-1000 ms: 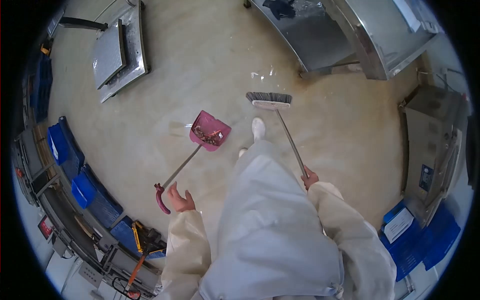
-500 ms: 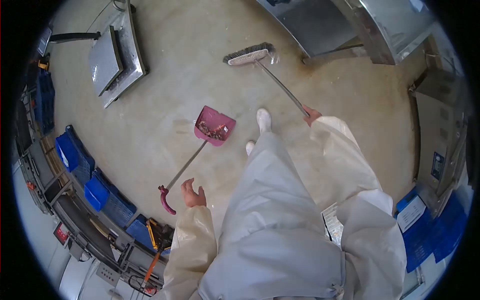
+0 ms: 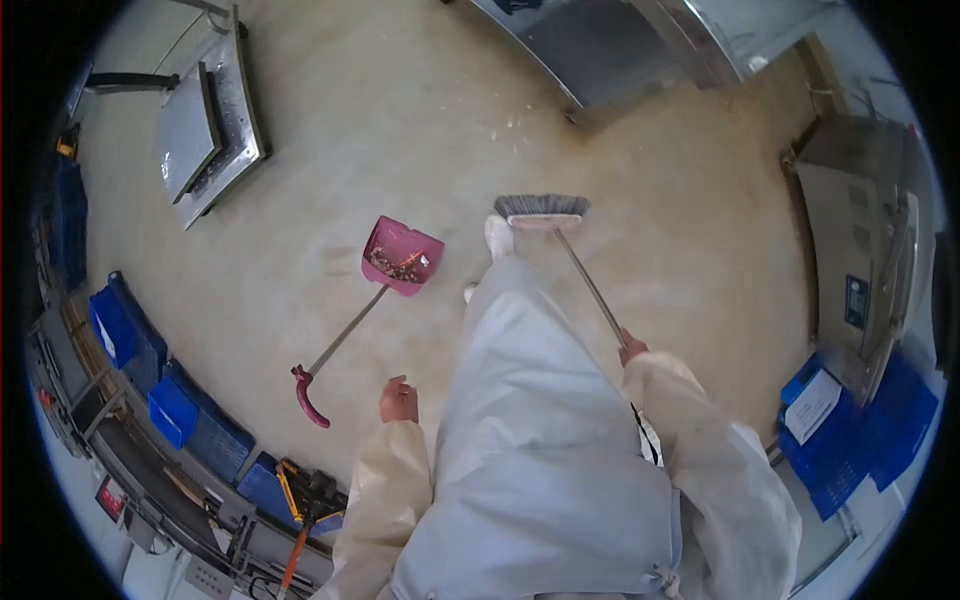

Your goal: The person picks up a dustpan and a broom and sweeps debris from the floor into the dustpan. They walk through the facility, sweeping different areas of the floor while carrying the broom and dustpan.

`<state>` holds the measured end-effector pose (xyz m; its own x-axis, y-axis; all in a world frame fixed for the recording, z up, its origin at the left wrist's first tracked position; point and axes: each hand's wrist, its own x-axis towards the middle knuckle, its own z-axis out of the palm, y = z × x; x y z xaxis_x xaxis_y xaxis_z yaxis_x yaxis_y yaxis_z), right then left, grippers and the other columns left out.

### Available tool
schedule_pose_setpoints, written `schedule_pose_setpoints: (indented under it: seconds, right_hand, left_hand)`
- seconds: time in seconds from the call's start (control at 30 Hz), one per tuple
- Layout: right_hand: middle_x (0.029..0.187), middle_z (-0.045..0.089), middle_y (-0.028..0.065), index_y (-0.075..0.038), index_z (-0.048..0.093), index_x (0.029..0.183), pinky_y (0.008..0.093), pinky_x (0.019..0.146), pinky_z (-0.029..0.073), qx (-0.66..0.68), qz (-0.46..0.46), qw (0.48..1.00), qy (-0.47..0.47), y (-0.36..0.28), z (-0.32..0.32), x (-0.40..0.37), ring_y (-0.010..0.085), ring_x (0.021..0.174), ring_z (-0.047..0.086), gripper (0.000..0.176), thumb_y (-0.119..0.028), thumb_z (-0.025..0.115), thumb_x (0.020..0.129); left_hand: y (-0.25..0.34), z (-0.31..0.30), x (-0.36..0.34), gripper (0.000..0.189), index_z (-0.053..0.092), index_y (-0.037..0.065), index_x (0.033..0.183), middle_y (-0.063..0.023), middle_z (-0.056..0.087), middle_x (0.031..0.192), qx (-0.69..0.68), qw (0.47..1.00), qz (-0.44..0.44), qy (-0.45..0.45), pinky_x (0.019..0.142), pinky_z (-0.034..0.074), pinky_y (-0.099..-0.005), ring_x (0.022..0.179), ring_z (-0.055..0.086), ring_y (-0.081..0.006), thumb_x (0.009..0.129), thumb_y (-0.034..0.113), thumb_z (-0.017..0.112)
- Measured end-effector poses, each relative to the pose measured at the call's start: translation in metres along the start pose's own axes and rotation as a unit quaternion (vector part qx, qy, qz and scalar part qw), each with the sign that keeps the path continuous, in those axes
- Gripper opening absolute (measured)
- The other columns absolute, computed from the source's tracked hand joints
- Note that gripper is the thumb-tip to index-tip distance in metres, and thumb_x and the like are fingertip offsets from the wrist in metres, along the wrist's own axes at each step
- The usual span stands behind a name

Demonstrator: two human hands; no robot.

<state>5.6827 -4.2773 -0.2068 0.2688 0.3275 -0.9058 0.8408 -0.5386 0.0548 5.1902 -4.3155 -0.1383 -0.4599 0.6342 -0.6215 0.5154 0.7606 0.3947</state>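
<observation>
My right hand (image 3: 630, 349) grips the metal handle of a broom (image 3: 543, 208) whose grey bristle head rests on the floor just ahead of my white boot (image 3: 497, 236). A pink dustpan (image 3: 402, 256) with reddish scraps in it stands on the floor to the left, its long metal handle ending in a dark red grip (image 3: 308, 397). My left hand (image 3: 398, 401) hangs free to the right of that grip, fingers curled, holding nothing. I wear a white apron and cream sleeves.
A steel platform scale (image 3: 205, 130) lies on the floor at upper left. Blue crates (image 3: 165, 400) line the left wall beside a conveyor. A stainless table (image 3: 600, 45) stands at the top, a steel machine (image 3: 865, 230) at right, more blue crates (image 3: 870, 430) lower right.
The broom head has been drawn back from the far floor near the steel table to just ahead of my boot. My left hand has drifted further from the dustpan grip.
</observation>
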Motion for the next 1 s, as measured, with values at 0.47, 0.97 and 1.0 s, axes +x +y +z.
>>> schedule_pose_setpoints:
  seconds: [0.47, 0.97, 1.0]
  right_hand:
    - [0.092, 0.056, 0.0178, -0.016, 0.031, 0.123, 0.0397, 0.071, 0.044, 0.005, -0.128, 0.976, 0.175, -0.131, -0.048, 0.054, 0.0349, 0.084, 0.054, 0.050, -0.020, 0.050, 0.077]
    - [0.114, 0.047, 0.0136, -0.010, 0.040, 0.119, 0.0310, 0.091, 0.035, -0.074, -0.170, 0.973, 0.134, 0.128, -0.190, 0.072, 0.0281, 0.105, 0.045, 0.046, -0.018, 0.051, 0.075]
    - [0.114, 0.047, 0.0139, -0.010, 0.040, 0.119, 0.0312, 0.090, 0.035, -0.086, -0.173, 0.973, 0.128, 0.141, -0.206, 0.081, 0.0281, 0.105, 0.045, 0.046, -0.018, 0.050, 0.075]
  left_hand:
    - [-0.114, 0.009, -0.012, 0.022, 0.056, 0.004, 0.088, -0.0081, 0.058, 0.065, -0.027, 0.998, 0.021, -0.053, 0.056, 0.045, -0.0283, 0.059, 0.056, -0.0175, 0.068, 0.013, 0.058]
    - [-0.173, 0.156, -0.148, 0.012, 0.054, -0.001, 0.076, -0.0079, 0.054, 0.061, -0.424, 0.850, -0.302, -0.079, 0.042, 0.043, -0.0271, 0.050, 0.054, -0.0165, 0.075, 0.011, 0.050]
    - [-0.168, 0.182, -0.162, 0.012, 0.054, -0.001, 0.075, -0.0080, 0.055, 0.061, -0.472, 0.832, -0.271, -0.106, 0.041, 0.042, -0.0268, 0.050, 0.054, -0.0164, 0.075, 0.010, 0.050]
